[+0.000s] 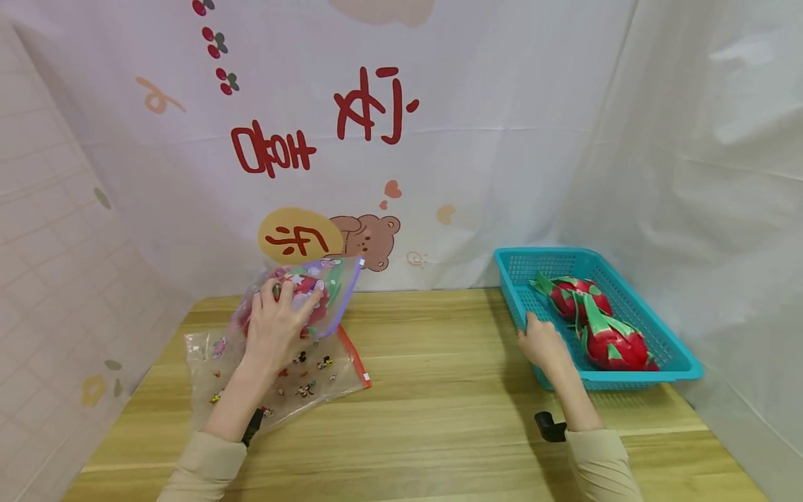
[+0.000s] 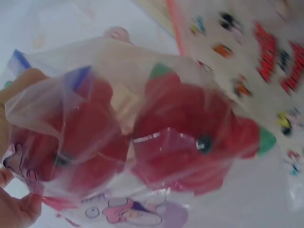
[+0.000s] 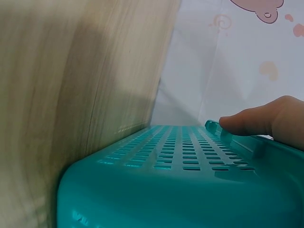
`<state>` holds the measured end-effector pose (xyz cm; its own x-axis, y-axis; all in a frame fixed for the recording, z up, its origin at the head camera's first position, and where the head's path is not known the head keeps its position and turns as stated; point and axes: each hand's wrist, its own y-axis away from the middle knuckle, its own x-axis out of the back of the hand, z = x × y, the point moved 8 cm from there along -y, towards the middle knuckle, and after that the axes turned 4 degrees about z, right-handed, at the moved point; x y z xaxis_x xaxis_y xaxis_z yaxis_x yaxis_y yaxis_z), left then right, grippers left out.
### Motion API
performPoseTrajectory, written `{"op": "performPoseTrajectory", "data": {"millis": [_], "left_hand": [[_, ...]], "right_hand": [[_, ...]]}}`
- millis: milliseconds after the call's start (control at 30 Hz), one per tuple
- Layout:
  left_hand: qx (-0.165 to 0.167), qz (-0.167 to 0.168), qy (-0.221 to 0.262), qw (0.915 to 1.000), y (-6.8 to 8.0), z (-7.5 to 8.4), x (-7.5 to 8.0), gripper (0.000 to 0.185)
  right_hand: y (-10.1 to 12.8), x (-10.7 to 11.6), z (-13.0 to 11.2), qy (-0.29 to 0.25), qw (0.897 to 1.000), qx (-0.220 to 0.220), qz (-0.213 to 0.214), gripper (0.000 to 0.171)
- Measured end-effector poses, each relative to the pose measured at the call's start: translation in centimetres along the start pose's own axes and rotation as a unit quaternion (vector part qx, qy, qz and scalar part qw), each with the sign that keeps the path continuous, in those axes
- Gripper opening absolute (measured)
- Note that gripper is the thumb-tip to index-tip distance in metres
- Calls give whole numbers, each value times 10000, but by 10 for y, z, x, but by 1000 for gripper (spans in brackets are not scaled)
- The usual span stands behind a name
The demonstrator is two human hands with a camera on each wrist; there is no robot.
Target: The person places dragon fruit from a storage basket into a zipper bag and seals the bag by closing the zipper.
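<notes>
My left hand [image 1: 276,324] grips a clear zip bag [image 1: 343,296] with a purple zip edge, at the table's left. Through its film in the left wrist view, two red dragon fruits show, one [image 2: 183,137] in the middle and another [image 2: 71,147] nearer the fingers. On the right, my right hand [image 1: 543,345] holds the left rim of a turquoise basket [image 1: 674,348], its thumb [image 3: 266,118] over the edge. Inside the basket lie two dragon fruits, one [image 1: 574,296] behind the other [image 1: 617,346], with green leafy tips.
A second clear bag [image 1: 329,383], with a red zip edge and cartoon prints, lies flat under and in front of the gripped bag. The wooden table [image 1: 433,390] meets a printed white curtain [image 1: 477,174] at the back. Curtains also stand at both sides.
</notes>
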<state>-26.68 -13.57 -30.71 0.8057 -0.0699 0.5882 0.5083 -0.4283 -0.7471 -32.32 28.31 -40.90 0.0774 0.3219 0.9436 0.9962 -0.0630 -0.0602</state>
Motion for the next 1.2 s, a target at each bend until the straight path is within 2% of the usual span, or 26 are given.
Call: {"op": "performPoseTrajectory", "data": {"millis": [100,233,400,567,733,867,1033,1200], "left_hand": [[169,-241,-164,9994,8,-18,-4,86],[393,-683,-369,9962,23,-40,-18,77],[685,-961,-362,9924,44,-56,-35,73],[798,-958,-374,9915,58,-59,-48,72],[920,-957,-385,9904,59,-58,-56,75],[1143,-1362,-185,9839,62,-56,-67,80],[1504,-1937,123,9694,78,-55,-83,84],[1607,-2302,354,9591,83,-54,-88,80]], "right_hand": [[0,1,-1,6,10000,28,29,53],[0,1,-1,-13,10000,54,30,53],[0,1,0,-17,10000,56,11,54],[1,-1,-1,-31,10000,28,-27,54],[0,1,0,-27,10000,5,1,54],[-1,1,1,-1,10000,-21,-2,54],[-1,0,0,-23,10000,-45,-54,54],[0,0,-2,-58,9999,-48,-91,55]]}}
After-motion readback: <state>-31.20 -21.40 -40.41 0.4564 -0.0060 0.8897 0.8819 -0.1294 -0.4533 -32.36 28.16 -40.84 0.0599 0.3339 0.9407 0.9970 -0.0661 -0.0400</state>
